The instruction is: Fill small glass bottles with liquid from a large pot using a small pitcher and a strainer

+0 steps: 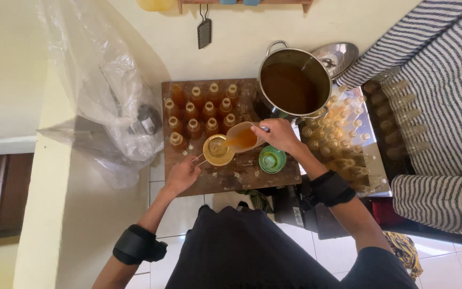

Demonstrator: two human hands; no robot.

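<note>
Right hand: the right hand (280, 134) is clamped on the handle of a clear jug (241, 137) of amber liquid, tilted toward the left, its spout over the strainer.
Left hand: the left hand (183, 174) is closed on the thin handle of a yellow strainer (218, 150), just below and left of the jug.
Strainer: sits over a bottle mouth at the front of the wooden table (252, 174).
Filled bottles: capped amber bottles (201, 111) stand in rows behind the strainer.
Pot: a steel pot (294, 84) of brown liquid stands behind the right hand.
Green bowl: a small green bowl (271, 159) lies just below the right hand.
Empty bottles: clear bottles (338, 134) crowd a tray at the right.
</note>
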